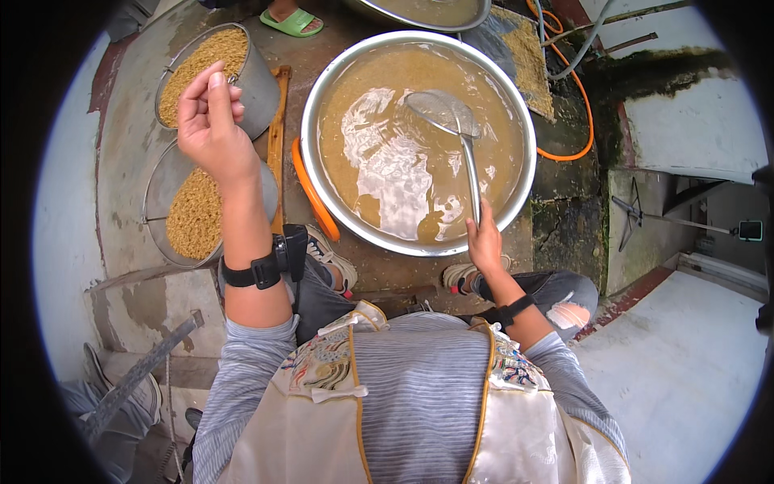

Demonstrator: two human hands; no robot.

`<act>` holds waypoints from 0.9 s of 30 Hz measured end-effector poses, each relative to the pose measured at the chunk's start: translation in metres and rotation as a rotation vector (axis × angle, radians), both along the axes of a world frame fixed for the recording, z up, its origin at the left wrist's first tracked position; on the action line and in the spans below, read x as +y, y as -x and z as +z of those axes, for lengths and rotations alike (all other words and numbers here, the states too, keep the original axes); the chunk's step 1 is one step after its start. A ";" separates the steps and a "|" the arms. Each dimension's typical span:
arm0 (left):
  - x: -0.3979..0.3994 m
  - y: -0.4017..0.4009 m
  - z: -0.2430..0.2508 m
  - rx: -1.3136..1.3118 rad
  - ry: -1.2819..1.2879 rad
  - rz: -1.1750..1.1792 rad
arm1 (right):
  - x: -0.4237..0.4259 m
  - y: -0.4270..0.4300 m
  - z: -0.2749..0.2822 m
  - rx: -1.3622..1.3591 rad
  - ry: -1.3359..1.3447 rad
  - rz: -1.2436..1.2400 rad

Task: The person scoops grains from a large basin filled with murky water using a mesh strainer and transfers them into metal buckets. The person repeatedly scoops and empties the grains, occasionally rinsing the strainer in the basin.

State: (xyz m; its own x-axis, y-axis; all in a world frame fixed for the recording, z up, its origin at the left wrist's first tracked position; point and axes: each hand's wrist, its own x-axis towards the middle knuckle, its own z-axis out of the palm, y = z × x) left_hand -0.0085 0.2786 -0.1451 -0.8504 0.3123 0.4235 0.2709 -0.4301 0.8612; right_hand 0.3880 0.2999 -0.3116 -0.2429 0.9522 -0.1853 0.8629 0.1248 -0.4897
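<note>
A wide metal basin (308, 127) of cloudy, brownish water stands before me, with grain-like bits in it. My right hand (485, 239) grips the metal handle of a wire-mesh skimmer (444, 112) over the basin's near right rim. The skimmer's mesh head lies at the water's surface, right of the middle. My left hand (214, 121) is raised over the left side, above two metal buckets, its fingers curled and thumb up; whether it pinches something small I cannot tell. The far bucket (260, 91) is filled with golden grain; the near bucket (160, 181) holds a heap of similar grain.
An orange ring-shaped object (311, 193) leans at the basin's left, beside a wooden plank (277, 139). Another metal basin (423, 24) stands beyond. Grain is spread on a sheet (523, 60) at the far right, near an orange hose (589, 115). A person's foot in a green sandal (293, 23) is at the far side.
</note>
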 end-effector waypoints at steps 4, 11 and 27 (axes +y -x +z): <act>-0.001 0.003 -0.001 -0.003 -0.004 -0.011 | 0.010 0.021 -0.012 -0.068 -0.005 0.013; -0.004 0.008 -0.001 -0.015 -0.025 0.004 | 0.004 0.004 0.007 0.104 -0.233 0.041; -0.002 0.005 0.002 -0.061 -0.016 -0.030 | -0.014 -0.032 0.088 1.393 0.961 -0.533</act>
State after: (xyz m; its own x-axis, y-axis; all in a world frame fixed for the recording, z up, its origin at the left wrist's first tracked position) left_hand -0.0132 0.2763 -0.1435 -0.8653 0.3311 0.3762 0.2049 -0.4514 0.8685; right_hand 0.4203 0.2857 -0.2237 -0.4213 0.6631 -0.6187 -0.3693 -0.7485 -0.5508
